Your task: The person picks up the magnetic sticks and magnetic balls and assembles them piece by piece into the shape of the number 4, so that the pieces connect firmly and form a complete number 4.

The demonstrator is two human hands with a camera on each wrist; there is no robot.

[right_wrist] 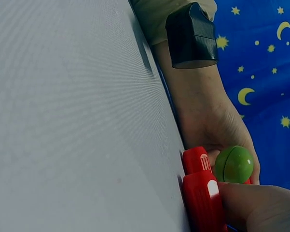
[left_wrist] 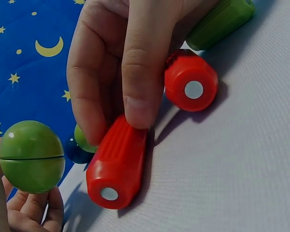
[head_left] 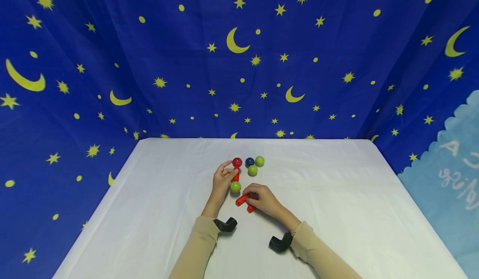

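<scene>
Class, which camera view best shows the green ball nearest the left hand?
The left wrist view: the green ball is large there, its dark seam plain. The right wrist view shows it smaller, above the right hand in frame. The head view shows it tiny, no seam discernible.

Roughly midway between the side edges of the table (head_left: 355,212), short of its far edge, a first rod (head_left: 236,176) is held by the left hand (head_left: 223,178) between a far ball (head_left: 237,161) and a near ball (head_left: 235,187). Right of these, a third ball (head_left: 249,161) and a fourth ball (head_left: 260,161) are set behind a fifth ball (head_left: 253,170). Farther from that edge, a second rod (head_left: 242,200) is pinched by the right hand (head_left: 264,198), just left of a third rod (head_left: 251,208).
</scene>
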